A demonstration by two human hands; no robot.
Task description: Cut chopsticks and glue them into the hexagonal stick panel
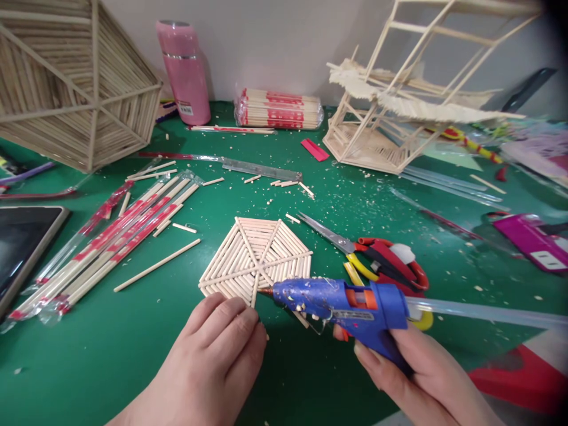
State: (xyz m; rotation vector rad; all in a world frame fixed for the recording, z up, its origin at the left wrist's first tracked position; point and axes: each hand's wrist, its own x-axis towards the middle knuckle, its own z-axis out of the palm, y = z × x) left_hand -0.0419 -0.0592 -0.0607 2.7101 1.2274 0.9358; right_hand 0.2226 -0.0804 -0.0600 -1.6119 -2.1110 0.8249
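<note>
A flat hexagon of wooden sticks (255, 254) lies on the green table (110, 349) in front of me. My left hand (217, 349) rests at its near edge, fingers together and curled down, fingertips touching the sticks. My right hand (412, 367) grips a blue and orange hot glue gun (346, 307). The gun's nozzle points left and sits at the hexagon's near edge, just beside my left fingertips. A clear glue stick (488, 312) juts out of the gun's back to the right.
Scissors and pliers with red and yellow handles (377, 260) lie right of the hexagon. Wrapped chopsticks (110, 236) lie left, another pack (279, 109) at the back beside a pink bottle (184, 71). A large stick hexagon (66, 83) and a stick frame model (399, 100) stand behind. A tablet (22, 242) lies far left.
</note>
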